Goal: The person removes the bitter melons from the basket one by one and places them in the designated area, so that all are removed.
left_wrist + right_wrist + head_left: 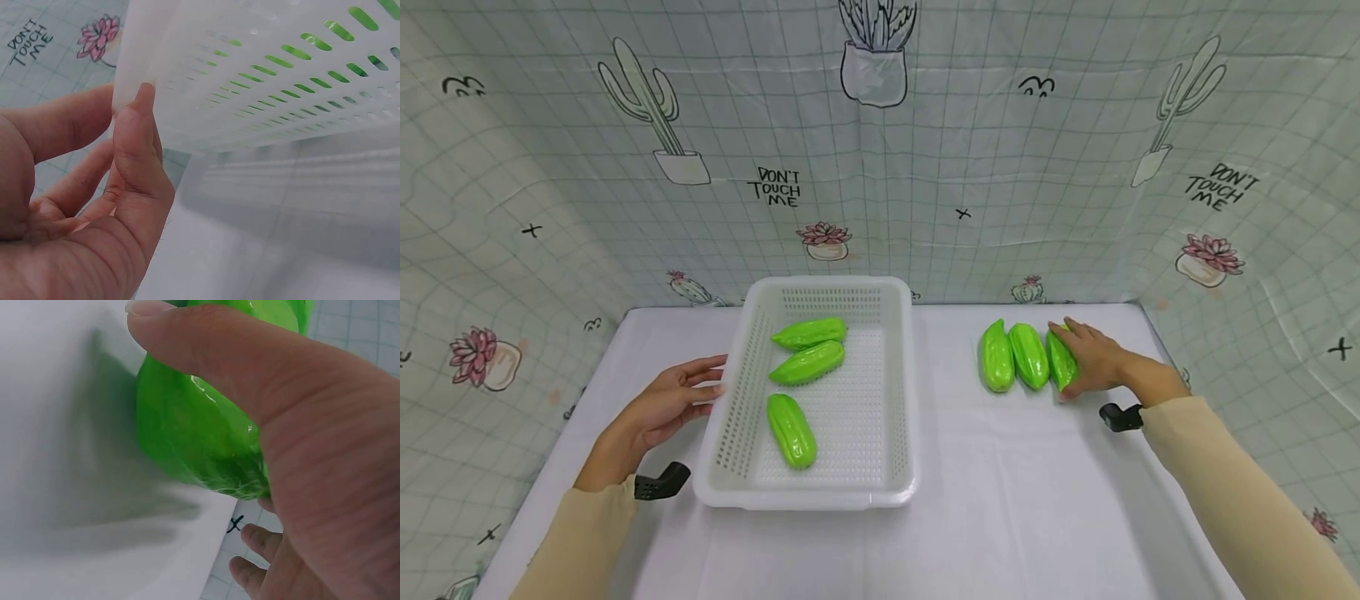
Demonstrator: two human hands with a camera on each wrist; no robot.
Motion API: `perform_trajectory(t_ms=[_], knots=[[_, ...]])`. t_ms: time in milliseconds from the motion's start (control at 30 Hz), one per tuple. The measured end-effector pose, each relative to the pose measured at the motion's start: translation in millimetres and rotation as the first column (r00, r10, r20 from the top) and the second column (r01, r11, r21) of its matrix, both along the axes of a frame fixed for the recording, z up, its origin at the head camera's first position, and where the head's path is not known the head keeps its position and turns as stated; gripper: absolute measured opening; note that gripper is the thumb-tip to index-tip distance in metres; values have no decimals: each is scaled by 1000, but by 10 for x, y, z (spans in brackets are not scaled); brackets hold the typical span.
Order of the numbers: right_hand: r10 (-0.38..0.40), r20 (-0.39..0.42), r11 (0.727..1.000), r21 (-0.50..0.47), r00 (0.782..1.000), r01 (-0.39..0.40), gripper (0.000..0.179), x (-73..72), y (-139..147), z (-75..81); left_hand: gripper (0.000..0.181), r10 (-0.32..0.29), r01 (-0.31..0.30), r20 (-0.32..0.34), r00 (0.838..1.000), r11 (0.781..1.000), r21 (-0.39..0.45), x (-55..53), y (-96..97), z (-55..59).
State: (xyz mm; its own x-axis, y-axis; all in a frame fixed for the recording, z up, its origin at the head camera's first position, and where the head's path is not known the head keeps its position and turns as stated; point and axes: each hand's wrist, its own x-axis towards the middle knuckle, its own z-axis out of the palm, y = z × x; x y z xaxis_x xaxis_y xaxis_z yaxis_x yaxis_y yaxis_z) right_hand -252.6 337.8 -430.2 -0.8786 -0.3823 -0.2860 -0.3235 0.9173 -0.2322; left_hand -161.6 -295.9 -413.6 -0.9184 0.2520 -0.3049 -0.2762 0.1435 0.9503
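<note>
My left hand point(666, 404) is at the left side of a white perforated plastic basket point(913, 400), thumb and fingers pinching its rim, as the left wrist view shows close up. Three glossy green peppers lie inside: an upper pepper point(809, 332), a pepper just below it point(807, 362) and a lower pepper point(792, 431). On the right of the table, my right hand point(1097, 360) grips a green pepper point(187, 431) from above, thumb along its near end. Its fingers partly cover that pepper. To its left lie a middle pepper point(1029, 357) and a left pepper point(996, 357), side by side.
A white cloth point(977, 500) covers the table. Printed fabric point(962, 150) with a grid and cactus drawings hangs behind it and along both sides. A black wrist-camera mount point(662, 482) sits by the left sleeve, and a similar mount point(1121, 417) by the right.
</note>
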Motion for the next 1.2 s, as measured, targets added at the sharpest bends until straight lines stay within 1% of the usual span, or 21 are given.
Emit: perform_trajectory(t_ms=[400, 633, 767, 933, 1067, 1200], knots=[[9, 25, 1000, -14, 1000, -8, 124, 0, -13, 23, 74, -1, 1, 0, 1000, 1000, -15, 0, 7, -9], [29, -6, 1000, 6, 1000, -29, 124, -1, -23, 91, 73, 6, -6, -2, 1000, 1000, -24, -5, 9, -6], [55, -41, 998, 22, 998, -54, 123, -12, -63, 177, 73, 7, -7, 3, 1000, 1000, -20, -7, 11, -2], [103, -99, 995, 10, 990, -103, 122, 16, -187, 371, 75, 10, -10, 11, 1000, 1000, 0, -10, 16, 10], [166, -171, 986, 18, 971, -165, 121, 70, -352, 539, 75, 9, -9, 10, 1000, 1000, 2, -8, 17, 13], [220, -229, 975, 27, 948, -219, 117, 132, -551, 655, 75, 4, -4, 7, 1000, 1000, -11, 1, 15, 10]])
